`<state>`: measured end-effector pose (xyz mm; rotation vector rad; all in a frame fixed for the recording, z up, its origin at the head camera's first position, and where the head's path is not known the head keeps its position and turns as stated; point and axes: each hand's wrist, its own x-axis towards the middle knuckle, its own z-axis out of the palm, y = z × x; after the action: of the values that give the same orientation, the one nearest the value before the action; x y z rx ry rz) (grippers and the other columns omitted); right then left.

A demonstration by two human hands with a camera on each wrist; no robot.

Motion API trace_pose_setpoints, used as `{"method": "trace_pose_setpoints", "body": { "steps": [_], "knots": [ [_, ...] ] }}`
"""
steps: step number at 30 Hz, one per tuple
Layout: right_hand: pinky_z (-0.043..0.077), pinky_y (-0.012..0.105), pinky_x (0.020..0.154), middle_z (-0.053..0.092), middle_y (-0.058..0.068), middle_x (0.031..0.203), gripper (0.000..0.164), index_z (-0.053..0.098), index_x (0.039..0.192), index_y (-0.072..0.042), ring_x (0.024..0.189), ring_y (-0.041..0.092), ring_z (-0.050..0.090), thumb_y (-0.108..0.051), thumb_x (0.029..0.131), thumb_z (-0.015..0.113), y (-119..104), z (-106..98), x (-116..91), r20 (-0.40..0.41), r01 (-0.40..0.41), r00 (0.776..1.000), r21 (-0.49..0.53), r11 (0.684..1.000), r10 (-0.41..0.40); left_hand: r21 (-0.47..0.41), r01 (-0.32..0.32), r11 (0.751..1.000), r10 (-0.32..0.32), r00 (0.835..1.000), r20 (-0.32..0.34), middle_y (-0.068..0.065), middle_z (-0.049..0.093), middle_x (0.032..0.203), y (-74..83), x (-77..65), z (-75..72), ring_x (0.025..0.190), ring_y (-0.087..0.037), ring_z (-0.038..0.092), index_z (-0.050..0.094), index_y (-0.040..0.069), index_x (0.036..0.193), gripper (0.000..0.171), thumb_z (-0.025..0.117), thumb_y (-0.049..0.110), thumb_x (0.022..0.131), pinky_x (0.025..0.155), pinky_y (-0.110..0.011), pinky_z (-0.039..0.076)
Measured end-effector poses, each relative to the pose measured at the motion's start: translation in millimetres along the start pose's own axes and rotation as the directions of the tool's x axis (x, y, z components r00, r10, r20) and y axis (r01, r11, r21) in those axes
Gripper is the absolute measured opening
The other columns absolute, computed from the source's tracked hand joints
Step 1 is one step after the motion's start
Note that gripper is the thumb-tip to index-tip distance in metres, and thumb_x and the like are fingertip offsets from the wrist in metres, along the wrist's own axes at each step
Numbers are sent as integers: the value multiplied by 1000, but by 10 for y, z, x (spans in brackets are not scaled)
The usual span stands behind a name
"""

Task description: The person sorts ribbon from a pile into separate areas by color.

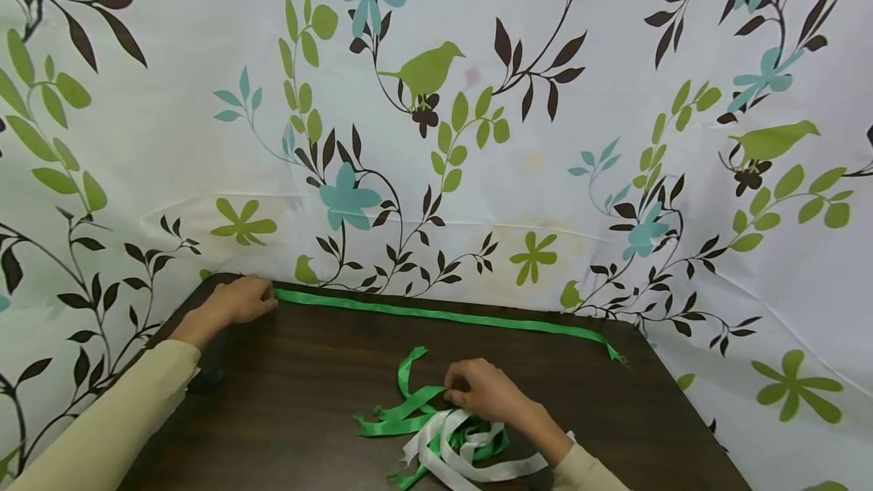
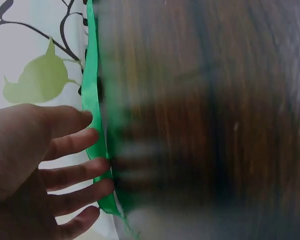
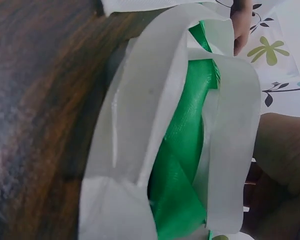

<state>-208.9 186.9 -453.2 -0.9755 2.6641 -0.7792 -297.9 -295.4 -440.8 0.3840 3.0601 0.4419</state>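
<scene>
"Where does the ribbon lie?"

"The long green ribbon runs along the far edge of the table, its frayed right end bending toward the near side. The left hand is at its left end, fingers loosely spread, tips touching it without clutching."

"And the right hand?"

"It pinches a green strip between thumb and forefinger, beside the pile of green and white ribbons on the table. How firm the pinch is, I can't tell; the right wrist view hides the fingertips."

"How would such a strip handle?"

"Almost weightless and limp, I'd judge. The shine suggests a slippery face. It shouldn't break easily, though the cut ends look ready to fray."

"So where to take hold?"

"Just in from a frayed end, flat across the width. Lift slowly, since tangled neighbours could come along. On the long one, flat fingertips should smooth better than a squeeze."
</scene>
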Motion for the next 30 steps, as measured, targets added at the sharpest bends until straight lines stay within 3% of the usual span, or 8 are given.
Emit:
{"method": "trace_pose_setpoints", "body": {
  "steps": [5,8,11,13,16,19,25,30],
  "knots": [
    [49,25,57,63,-14,79,4,73,97,-15,65,1,58,-19,98,72,-34,-30,-25,-20,10,1000,-2,1000,-10,27,-16,1000,18,997,-74,-8,58,91,192,2,71,85,-30,59,62,8,97,18,67,25,98,74,-65,42],
    [47,24,54,62,-15,76,6,73,95,-17,62,1,56,-21,99,71,-89,-90,-28,-40,17,999,-38,999,-18,31,-73,997,76,991,-110,-11,62,99,533,-64,56,88,-33,63,65,5,107,23,69,26,98,72,-61,47],
    [46,25,52,60,-16,74,7,73,93,-19,61,1,55,-21,99,70,-179,-158,-22,-65,20,998,-75,997,-25,33,-170,985,173,969,-175,-10,63,102,1005,-184,66,80,-26,63,66,6,112,25,70,26,98,65,-51,50],
    [46,25,52,59,-17,74,8,73,93,-19,61,1,55,-22,99,69,-240,-195,-15,-83,24,996,-96,995,-32,53,-245,968,251,940,-232,-7,64,102,1337,-270,110,76,-20,61,67,9,114,25,71,27,97,63,-45,49],
    [47,25,53,59,-17,74,8,73,93,-17,62,1,55,-21,99,70,-328,-226,-12,-94,28,995,-90,996,-37,114,-346,931,364,880,-305,-1,64,103,1779,-409,203,81,-18,62,67,13,115,26,72,30,97,69,-45,49],
    [48,25,53,60,-16,73,9,74,93,-14,60,2,56,-20,99,70,-399,-232,-14,-92,26,995,-56,998,-32,143,-439,887,461,826,-324,2,64,106,2099,-539,302,91,-19,63,67,15,118,32,72,38,96,77,-47,49],
    [52,25,57,67,-11,76,8,75,94,-8,63,3,62,-13,98,70,-499,-250,-31,-83,26,996,48,998,-22,98,-572,815,576,779,-248,7,60,114,2410,-702,466,96,-14,60,63,21,127,58,75,60,86,83,-43,48],
    [51,25,58,69,-9,78,9,75,92,-11,63,6,63,-17,98,71,-598,-275,-77,-73,26,997,143,989,-16,216,-582,784,620,712,-330,7,59,105,2501,-756,575,87,-13,57,65,22,117,44,80,50,87,75,-36,46]
  ]
}}
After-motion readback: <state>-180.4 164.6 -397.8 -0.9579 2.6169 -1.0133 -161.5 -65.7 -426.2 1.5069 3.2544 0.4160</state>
